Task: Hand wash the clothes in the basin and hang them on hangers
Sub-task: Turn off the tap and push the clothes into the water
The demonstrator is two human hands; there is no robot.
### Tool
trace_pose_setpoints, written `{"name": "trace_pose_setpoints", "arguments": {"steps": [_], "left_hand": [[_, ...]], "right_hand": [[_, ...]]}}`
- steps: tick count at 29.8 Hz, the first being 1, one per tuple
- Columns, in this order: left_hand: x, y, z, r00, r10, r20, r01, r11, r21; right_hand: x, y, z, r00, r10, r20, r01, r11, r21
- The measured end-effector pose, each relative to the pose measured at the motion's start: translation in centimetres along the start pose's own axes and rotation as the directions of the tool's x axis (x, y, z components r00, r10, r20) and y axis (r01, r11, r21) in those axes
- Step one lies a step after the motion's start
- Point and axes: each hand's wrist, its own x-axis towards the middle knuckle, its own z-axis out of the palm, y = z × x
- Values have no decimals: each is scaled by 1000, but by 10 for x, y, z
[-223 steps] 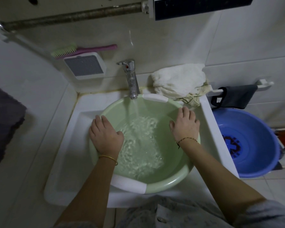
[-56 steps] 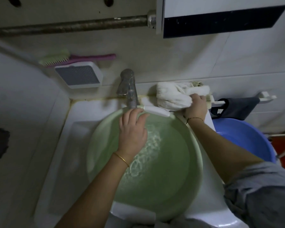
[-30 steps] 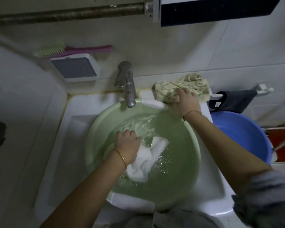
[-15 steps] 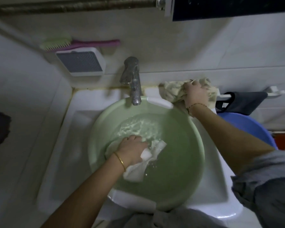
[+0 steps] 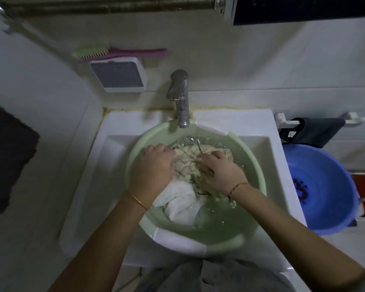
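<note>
While a pale green basin (image 5: 249, 157) of water sits in a white sink (image 5: 118, 148) under a metal tap (image 5: 180, 98), a person works two garments in it. Their left hand (image 5: 152, 167) presses down on a white cloth (image 5: 178, 202), its fingers curled toward a cream patterned cloth (image 5: 188, 163) bunched just beside it. Their right hand (image 5: 221, 171) grips that patterned cloth, fingers dug into the folds. Both cloths lie partly under the water, touching each other. To the right stands a blue tub (image 5: 325, 186); a green and pink brush (image 5: 114, 52) hangs on the wall.
</note>
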Motion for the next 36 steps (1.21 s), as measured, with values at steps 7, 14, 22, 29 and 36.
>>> {"name": "trace_pose_setpoints", "arguments": {"steps": [7,14,22,29,36], "left_hand": [[-3,24,31,845,-16,534,-165,943,289],[-1,30,54,775,-49,630,-265,880,394],[-2,27,41,836,28,548,-231,924,305],[-17,19,-2,957,51,287,-124,962,242],[-31,18,-16,985,36,170,-71,975,209]], "right_hand": [[17,5,32,984,-1,179,99,837,-539],[25,7,63,951,103,292,135,710,-691],[33,9,40,885,129,448,144,839,-525],[19,-3,-11,961,-181,207,232,939,-254],[5,-17,-6,962,-269,41,269,914,-303]]}}
